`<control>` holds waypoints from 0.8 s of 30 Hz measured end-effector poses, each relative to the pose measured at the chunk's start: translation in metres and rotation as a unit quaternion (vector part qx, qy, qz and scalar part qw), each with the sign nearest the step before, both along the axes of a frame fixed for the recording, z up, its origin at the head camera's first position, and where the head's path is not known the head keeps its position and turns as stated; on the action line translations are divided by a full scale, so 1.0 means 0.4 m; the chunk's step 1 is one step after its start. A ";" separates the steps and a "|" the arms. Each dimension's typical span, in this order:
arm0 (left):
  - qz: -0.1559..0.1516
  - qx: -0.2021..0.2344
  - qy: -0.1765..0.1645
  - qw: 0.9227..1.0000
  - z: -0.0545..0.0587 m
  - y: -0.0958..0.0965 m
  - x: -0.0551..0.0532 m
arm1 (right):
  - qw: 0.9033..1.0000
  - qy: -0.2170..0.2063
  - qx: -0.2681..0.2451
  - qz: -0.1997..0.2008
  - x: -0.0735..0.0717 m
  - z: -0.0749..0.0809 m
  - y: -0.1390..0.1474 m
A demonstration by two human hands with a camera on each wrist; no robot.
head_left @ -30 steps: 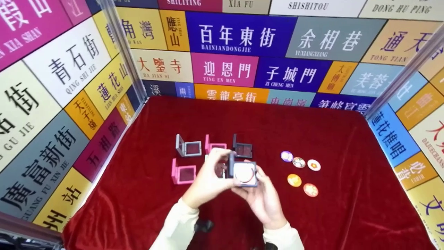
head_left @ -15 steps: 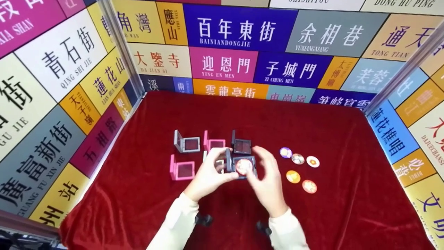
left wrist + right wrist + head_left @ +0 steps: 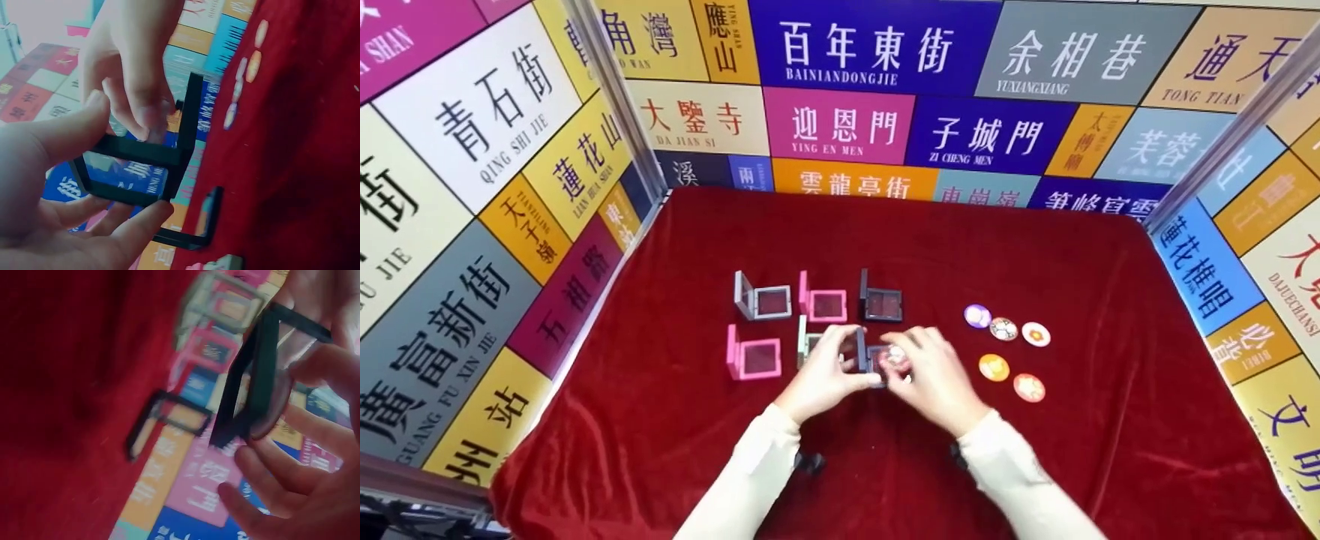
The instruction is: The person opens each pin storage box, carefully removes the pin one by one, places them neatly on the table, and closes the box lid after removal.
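In the head view my left hand (image 3: 826,376) grips a dark hinged display frame (image 3: 862,349), opened like a book and held above the red cloth. Its thumb and fingers show on opposite edges of the frame in the left wrist view, where clear film spans one window (image 3: 126,171). My right hand (image 3: 934,379) pinches a round reddish-white badge (image 3: 893,358) at the right half of that frame. Seen from the right wrist, the badge (image 3: 274,410) stands edge-on right beside the frame's dark rim (image 3: 263,374); whether they touch is unclear. Fingers cover part of it.
Open hinged frames stand on the red cloth (image 3: 1020,465): grey (image 3: 772,301), pink (image 3: 828,306), black (image 3: 883,304), another pink (image 3: 757,358), and pale green (image 3: 802,337), partly behind my left hand. Several round badges, including an orange one (image 3: 994,367), lie right. Sign-covered panels (image 3: 840,126) enclose the back and sides.
My right hand has gone from supporting the frame underneath to pinching the badge from above. The badge has shifted from lying in the frame to its right edge. My left hand keeps its grip.
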State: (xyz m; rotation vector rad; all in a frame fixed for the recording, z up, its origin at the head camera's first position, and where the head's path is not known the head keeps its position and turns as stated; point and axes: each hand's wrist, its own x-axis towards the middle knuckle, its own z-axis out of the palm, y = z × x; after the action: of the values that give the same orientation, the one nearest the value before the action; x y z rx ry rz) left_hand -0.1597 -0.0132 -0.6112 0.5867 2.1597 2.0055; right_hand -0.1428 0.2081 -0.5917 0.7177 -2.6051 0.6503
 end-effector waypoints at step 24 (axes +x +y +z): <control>-0.003 -0.183 0.004 0.983 -0.045 0.060 -0.092 | 0.992 -0.034 0.121 -0.024 -0.108 -0.110 0.259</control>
State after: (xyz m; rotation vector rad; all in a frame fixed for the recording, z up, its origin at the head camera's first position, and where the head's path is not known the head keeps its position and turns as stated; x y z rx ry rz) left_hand -0.1964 0.0109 -0.6293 0.5434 2.4408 1.5437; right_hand -0.1860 0.3117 -0.6357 0.7119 -2.7868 0.3528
